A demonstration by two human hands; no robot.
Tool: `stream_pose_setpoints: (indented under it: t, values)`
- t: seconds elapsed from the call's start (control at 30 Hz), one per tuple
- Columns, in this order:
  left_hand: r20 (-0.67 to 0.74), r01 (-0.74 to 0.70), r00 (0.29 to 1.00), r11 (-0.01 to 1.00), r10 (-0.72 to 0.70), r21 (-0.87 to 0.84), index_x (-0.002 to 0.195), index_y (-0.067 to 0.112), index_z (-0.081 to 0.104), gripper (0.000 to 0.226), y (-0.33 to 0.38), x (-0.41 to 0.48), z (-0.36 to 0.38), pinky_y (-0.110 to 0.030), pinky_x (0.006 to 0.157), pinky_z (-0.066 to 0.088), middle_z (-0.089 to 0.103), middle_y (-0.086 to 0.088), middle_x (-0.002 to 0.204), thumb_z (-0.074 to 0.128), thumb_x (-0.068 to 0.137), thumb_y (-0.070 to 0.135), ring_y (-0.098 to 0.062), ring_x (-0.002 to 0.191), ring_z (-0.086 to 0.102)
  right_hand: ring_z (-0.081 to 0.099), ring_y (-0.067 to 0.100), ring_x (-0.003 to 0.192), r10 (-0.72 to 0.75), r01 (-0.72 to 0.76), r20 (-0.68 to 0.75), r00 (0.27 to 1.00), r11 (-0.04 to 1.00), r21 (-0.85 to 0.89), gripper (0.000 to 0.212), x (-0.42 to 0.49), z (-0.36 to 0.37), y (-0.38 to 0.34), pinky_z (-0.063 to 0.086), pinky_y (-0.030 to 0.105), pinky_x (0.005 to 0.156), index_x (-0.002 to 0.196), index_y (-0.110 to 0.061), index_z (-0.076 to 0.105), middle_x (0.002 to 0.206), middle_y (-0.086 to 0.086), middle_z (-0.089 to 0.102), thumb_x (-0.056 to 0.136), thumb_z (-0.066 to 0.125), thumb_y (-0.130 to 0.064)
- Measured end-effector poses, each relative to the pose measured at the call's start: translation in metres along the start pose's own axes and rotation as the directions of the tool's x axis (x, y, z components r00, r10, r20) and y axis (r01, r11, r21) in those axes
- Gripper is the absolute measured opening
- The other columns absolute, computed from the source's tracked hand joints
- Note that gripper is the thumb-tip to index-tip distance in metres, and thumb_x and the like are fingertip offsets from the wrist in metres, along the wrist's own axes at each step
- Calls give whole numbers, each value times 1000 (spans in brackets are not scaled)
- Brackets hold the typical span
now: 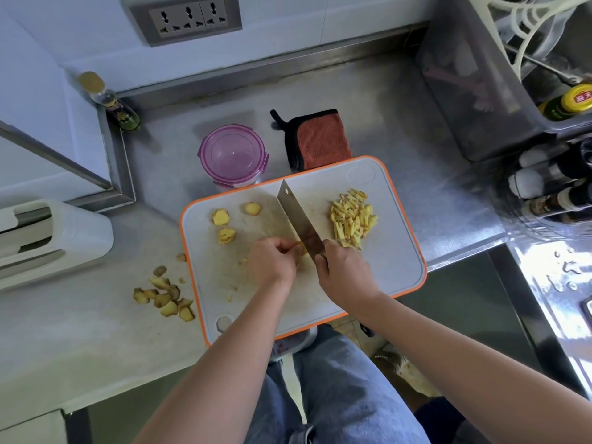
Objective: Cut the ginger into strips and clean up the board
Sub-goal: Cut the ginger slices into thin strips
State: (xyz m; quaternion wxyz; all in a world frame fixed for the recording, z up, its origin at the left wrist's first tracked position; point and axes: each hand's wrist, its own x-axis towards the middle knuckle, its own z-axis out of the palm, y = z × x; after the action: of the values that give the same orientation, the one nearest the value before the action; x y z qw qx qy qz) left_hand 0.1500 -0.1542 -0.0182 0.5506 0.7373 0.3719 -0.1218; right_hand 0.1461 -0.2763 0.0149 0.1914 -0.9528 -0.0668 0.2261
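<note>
Though mostly hidden (left hand), ginger beside cleaver

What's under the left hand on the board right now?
A yellow ginger piece, held down by the curled fingers of the left hand, right beside the cleaver blade. Only its edge shows; the fingers cover the rest.

A home kitchen: a brushed stainless-steel counter, an orange-rimmed white plastic cutting board, dark capped sauce bottles, and a grey triple wall socket.
</note>
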Motion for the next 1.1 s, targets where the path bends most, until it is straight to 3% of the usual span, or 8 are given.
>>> stream_pose_setpoints:
  t: [0.2,0.4,0.7,0.83,0.97,1.1]
  values:
    - [-9,5,1000,1000,-5,11,62,24,66,24,-3,1,-1,-42,68,59,70,0,64,78,77,11,-25,62,70,49,29,67,9,-7,-57,998,999,35,16,8,7,-3,40,34,58,91,-12,46,73,7,52,99,41,-25]
    - [-29,14,999,1000,-14,-29,65,22,64,24,-1,-3,-1,-29,57,53,67,1,63,76,79,8,-21,58,68,50,31,59,-7,17,-94,996,994,107,20,7,0,1,38,36,51,81,-11,43,61,7,49,97,44,-23]
    - [-15,20,1000,999,-21,-45,64,22,65,25,-1,-2,-1,-31,58,56,67,-1,63,76,80,6,-19,56,65,45,25,63,-26,27,-31,999,998,51,20,-2,-4,4,31,30,54,82,-16,39,62,-1,38,98,42,-26]
    - [-17,11,1000,999,-12,-40,64,21,66,23,-1,-3,-1,-24,53,50,68,-2,62,75,81,8,-18,55,66,40,22,60,-18,18,6,1000,999,41,24,-12,-4,9,24,30,49,79,-14,37,62,-1,37,99,41,-26]
    - [-12,10,1000,999,-11,-33,66,22,68,21,-1,-2,-1,-29,59,54,70,-4,66,76,80,9,-24,63,69,44,24,61,-13,13,6,1000,999,42,21,-7,-1,5,29,30,54,82,-14,40,63,1,40,99,41,-26]
    - [-10,11,1000,1000,-12,-28,62,26,68,25,-5,0,-1,-44,71,59,71,-1,68,78,76,9,-25,67,71,44,26,62,-13,14,-8,1000,999,47,19,1,6,0,31,31,55,84,-14,39,63,0,39,100,41,-25]
